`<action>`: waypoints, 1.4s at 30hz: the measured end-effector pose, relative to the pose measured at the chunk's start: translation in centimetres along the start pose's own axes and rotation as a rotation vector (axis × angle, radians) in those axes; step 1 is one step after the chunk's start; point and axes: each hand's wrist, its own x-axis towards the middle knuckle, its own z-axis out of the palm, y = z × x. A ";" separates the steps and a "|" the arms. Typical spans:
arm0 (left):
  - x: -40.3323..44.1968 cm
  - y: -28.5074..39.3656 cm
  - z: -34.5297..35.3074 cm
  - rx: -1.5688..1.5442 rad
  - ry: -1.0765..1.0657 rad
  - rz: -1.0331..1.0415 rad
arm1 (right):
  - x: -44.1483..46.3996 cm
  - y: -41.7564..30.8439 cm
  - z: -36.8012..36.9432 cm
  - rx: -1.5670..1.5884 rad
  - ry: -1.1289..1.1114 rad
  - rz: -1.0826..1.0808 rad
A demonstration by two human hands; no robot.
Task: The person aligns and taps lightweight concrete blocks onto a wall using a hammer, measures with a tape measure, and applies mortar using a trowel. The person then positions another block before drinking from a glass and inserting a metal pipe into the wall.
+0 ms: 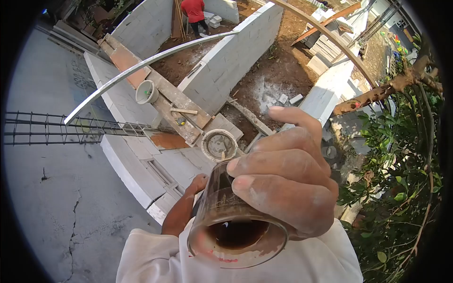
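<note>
Close to the camera, my right hand [292, 174] is wrapped round a clear drinking glass [207, 207]. The glass is tilted toward me, its rim nearest the camera, and a dark brown drink lies inside. Below and behind it, my left hand [200, 182] is lowered near the pale blocks, partly covered by the glass. Its fingers are too hidden to show whether it grips anything. Just beyond the glass stands a round bucket [219, 145] with grey residue inside.
A plank platform [165, 96] carries another bucket [147, 92], a wooden-handled tool [184, 111] and a tape measure [180, 121]. Rebar [61, 128] juts in at left. White block walls [231, 56] stand ahead; a person in red [193, 12] is beyond. Leafy branches [401, 188] crowd the right.
</note>
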 end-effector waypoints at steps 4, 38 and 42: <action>0.7 0.0 0.7 0.014 -0.171 0.013 | -7.2 6.1 -2.2 -0.050 0.145 0.077; 12.0 8.9 10.3 0.690 -0.141 -0.300 | -96.5 54.4 -6.9 -0.836 0.877 1.452; 13.3 8.1 10.3 0.690 -0.106 -0.286 | -99.6 60.4 -7.5 -0.978 0.895 1.508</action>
